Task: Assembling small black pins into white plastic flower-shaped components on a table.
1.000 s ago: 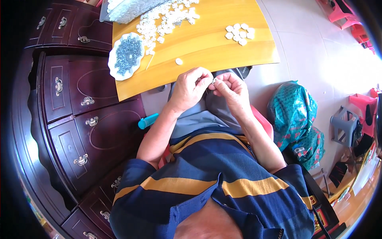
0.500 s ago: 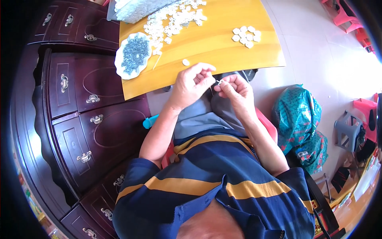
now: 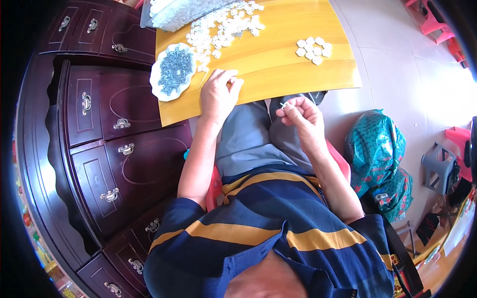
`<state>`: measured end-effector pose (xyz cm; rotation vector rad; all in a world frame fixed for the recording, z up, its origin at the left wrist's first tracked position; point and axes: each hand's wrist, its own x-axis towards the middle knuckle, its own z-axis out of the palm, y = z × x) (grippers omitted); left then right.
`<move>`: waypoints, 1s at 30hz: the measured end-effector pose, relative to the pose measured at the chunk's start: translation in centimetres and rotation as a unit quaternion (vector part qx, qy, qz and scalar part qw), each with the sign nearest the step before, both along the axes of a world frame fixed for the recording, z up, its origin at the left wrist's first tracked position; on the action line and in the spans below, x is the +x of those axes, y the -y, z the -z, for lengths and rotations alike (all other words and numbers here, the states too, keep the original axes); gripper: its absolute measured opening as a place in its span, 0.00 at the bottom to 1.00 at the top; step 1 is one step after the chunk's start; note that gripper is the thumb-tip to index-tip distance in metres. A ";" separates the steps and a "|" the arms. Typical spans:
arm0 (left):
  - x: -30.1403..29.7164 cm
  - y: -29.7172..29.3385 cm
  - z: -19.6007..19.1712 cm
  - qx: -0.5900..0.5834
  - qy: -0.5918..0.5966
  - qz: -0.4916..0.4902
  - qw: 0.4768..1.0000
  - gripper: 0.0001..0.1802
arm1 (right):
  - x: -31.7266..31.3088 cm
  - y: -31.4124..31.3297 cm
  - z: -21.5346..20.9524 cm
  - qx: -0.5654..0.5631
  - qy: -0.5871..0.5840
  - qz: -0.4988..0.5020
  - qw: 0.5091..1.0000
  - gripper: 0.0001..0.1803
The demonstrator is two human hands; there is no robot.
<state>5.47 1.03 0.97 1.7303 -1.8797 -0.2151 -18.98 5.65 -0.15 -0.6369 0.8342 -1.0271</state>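
Note:
My right hand (image 3: pixel 303 116) is raised over my lap, thumb and fingers pinched on a small white clip-like piece (image 3: pixel 283 106). Its tip sticks out past the fingertips. My left hand (image 3: pixel 220 97) rests over the near edge of the wooden table (image 3: pixel 268 74), its fingers bent and drawn together; what lies between the fingertips is hidden. Close to the left hand stands a white scalloped dish (image 3: pixel 158 90) full of small dark metal pins or nails (image 3: pixel 176 69). Farther back, many loose white pieces (image 3: pixel 213 37) are strewn over the tabletop.
Several white pieces (image 3: pixel 309 51) form a group at the table's right. A clear bin (image 3: pixel 174 17) of white items stands at the far left. Dark drawers (image 3: pixel 99 109) line the left side. Green plastic bags (image 3: pixel 375 144) and a grey stool (image 3: pixel 438 166) are on the right floor.
My left hand has left my right hand and moved left to the table, covering where a lone white piece lay. The right hand, still pinching its piece, has moved slightly right.

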 end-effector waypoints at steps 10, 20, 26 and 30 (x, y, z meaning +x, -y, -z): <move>-1.4 -0.9 0.8 0.037 -0.217 0.010 0.975 0.09 | -0.1 -0.1 -0.1 0.004 0.002 -0.003 1.000 0.04; -4.6 -3.5 -1.6 0.181 -0.365 0.137 0.903 0.13 | -0.2 0.0 0.2 -0.002 -0.007 -0.016 1.000 0.06; -4.9 -3.8 -1.4 0.179 -0.360 0.156 0.902 0.13 | -0.2 -0.1 0.6 0.000 -0.004 -0.017 1.000 0.07; -4.9 -3.9 -1.2 0.210 -0.443 0.142 0.860 0.08 | -0.3 -0.1 0.6 -0.006 0.001 -0.011 1.000 0.07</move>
